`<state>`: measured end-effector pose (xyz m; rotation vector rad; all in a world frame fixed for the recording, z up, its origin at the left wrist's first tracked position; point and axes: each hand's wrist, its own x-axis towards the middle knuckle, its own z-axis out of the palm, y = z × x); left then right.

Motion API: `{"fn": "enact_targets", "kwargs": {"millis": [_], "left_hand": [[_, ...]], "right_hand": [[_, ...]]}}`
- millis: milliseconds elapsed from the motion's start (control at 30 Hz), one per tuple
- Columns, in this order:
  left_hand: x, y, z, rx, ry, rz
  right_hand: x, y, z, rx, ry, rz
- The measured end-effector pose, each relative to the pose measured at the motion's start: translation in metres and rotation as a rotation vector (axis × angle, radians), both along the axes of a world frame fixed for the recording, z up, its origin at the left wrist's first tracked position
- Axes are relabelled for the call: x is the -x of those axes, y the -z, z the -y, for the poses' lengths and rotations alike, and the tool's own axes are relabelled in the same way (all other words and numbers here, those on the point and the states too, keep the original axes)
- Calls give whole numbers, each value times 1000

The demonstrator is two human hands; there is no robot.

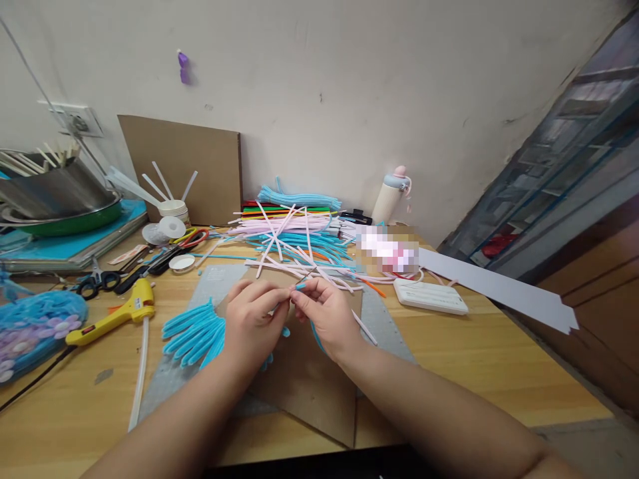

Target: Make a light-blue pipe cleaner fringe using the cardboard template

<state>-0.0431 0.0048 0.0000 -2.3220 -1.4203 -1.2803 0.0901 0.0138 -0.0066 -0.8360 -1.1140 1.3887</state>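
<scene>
My left hand (254, 319) and my right hand (327, 313) meet over a brown cardboard sheet (304, 392) at the middle of the wooden table (479, 372). Both pinch a thin blue pipe cleaner (301, 285) between their fingertips, and a blue loop curves down under my right hand. A bunch of bent blue pipe cleaner loops (192, 332) lies just left of my left hand. Behind the hands lies a loose heap of pink and blue pipe cleaners (294, 243).
A yellow glue gun (117, 313) and black scissors (97, 283) lie at the left, near a blue flowered craft piece (34, 329). A white flat box (430, 296), a bottle (392, 196), tape rolls (164, 231) and a metal pot (54, 189) stand around.
</scene>
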Motion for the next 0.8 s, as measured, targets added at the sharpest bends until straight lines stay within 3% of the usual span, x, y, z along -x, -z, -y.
{"fn": "enact_targets", "kwargs": {"millis": [400, 633, 800], "left_hand": [[-2, 2, -2, 21, -6, 63], [-5, 3, -1, 4, -40, 110], [-3, 1, -2, 9, 27, -71]], "right_hand": [[-3, 8, -8, -44, -28, 55], [-6, 8, -3, -161, 79, 316], [-11, 5, -4, -223, 111, 429]]}}
